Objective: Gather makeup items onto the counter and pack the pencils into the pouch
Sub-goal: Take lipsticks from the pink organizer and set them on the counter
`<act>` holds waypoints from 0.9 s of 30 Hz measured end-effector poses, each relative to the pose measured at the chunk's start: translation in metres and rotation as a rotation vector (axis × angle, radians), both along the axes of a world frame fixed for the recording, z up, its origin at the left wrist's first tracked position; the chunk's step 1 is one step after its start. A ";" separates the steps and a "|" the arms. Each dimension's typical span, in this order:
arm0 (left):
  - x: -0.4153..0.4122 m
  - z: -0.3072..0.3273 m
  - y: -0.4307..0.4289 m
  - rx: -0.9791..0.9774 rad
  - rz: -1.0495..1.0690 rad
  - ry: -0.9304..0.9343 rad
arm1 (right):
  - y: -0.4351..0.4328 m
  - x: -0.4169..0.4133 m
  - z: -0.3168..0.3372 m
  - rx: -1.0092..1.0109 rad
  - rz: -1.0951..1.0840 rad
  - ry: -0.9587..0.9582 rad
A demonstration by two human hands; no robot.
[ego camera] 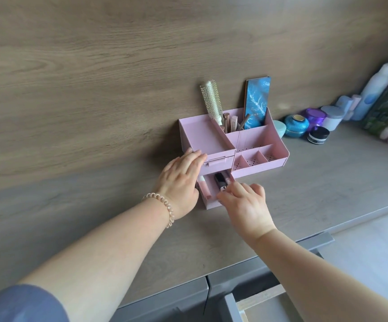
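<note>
At the near-left corner of the pink plastic organiser (202, 133), its pulled-out drawer (208, 202) holds a glossy black tube (219, 180) and a pale pink stick (204, 188). We judge them light, rigid and slippery, best pinched mid-barrel. Our left hand (181, 180) presses straight-fingered on the organiser's front, while our right hand (244, 201) curls at the tube's near end; we cannot tell whether it grips.

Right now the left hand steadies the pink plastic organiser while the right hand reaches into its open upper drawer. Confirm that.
Wrong drawer. The head view shows the left hand steadying the pink plastic organiser while the right hand reaches into its open lower drawer; the upper drawer is closed.
</note>
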State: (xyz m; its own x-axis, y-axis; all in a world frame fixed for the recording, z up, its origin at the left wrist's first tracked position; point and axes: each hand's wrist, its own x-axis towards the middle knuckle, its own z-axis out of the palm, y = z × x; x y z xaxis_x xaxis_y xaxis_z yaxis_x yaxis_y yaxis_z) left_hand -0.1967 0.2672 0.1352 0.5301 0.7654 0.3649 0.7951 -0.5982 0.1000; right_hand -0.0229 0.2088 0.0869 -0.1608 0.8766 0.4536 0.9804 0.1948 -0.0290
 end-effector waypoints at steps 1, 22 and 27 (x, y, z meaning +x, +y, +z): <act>0.000 0.000 -0.001 -0.005 0.003 -0.001 | -0.002 0.000 0.002 -0.007 0.008 0.002; 0.030 0.007 -0.034 -0.053 0.200 0.034 | -0.007 0.010 0.052 -0.336 -0.158 -0.008; 0.047 0.011 -0.019 -0.278 0.299 0.285 | 0.011 -0.006 0.053 -0.429 -0.203 -0.166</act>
State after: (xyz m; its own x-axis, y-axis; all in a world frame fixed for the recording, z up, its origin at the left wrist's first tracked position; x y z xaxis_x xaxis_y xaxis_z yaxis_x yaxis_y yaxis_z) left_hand -0.1498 0.2485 0.1457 0.3213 0.9470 -0.0021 0.9467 -0.3213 -0.0225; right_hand -0.0285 0.2195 0.1399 -0.0070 0.9996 0.0287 0.9955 0.0043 0.0946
